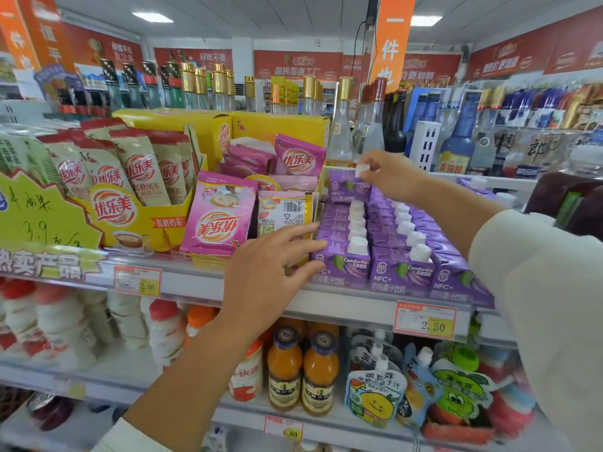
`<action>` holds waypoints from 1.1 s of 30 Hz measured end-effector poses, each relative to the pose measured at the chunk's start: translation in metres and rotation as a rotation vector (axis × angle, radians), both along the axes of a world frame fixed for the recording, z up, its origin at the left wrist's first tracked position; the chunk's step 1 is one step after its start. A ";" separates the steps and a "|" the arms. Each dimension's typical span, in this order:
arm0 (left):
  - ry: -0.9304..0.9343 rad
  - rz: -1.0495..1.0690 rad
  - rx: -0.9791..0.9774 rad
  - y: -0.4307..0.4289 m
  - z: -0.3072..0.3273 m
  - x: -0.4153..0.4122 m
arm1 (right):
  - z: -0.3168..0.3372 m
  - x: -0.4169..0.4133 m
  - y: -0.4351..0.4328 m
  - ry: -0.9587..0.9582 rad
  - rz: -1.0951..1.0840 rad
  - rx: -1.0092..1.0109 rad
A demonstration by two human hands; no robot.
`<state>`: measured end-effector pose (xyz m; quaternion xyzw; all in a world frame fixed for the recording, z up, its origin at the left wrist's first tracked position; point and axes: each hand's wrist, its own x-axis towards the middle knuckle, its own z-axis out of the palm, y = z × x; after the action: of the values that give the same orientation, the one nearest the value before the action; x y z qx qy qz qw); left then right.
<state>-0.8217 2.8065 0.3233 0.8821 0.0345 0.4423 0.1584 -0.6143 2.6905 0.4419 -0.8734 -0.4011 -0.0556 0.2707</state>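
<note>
Pinching the white cap of the rear purple carton with the right hand, far back on the shelf. Resting the left hand, fingers spread and nearly straight, against the front carton at the shelf's front edge.

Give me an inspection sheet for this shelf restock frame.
Surface: shelf with front price rail; tag reads 2.50.
Job's things: purple cartons in rows, white caps; rear carton sits higher than its row.
Clutter: pink sachets and yellow display box crowd the cartons' left.
Grippers: left hand, fingers straight, touches front-left carton; right hand pinches rear carton's cap.
Cables: black cable hangs beside orange banner, far back.
Surroundings: glass bottles behind; juice bottles on the shelf below.
</note>
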 end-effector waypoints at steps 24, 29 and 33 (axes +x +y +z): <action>0.153 -0.333 -1.431 -0.055 -0.101 -0.136 | -0.199 -0.218 -0.073 1.004 0.235 0.571; 0.143 -0.263 -1.457 -0.057 -0.115 -0.150 | -0.217 -0.235 -0.066 1.028 0.243 0.644; 0.152 -0.243 -1.469 -0.058 -0.118 -0.155 | -0.227 -0.238 -0.064 1.049 0.264 0.670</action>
<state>-0.9766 2.7481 0.2049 0.5750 0.2343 0.2225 0.7517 -0.8520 2.6263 0.2153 -0.5957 -0.2803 0.2910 0.6942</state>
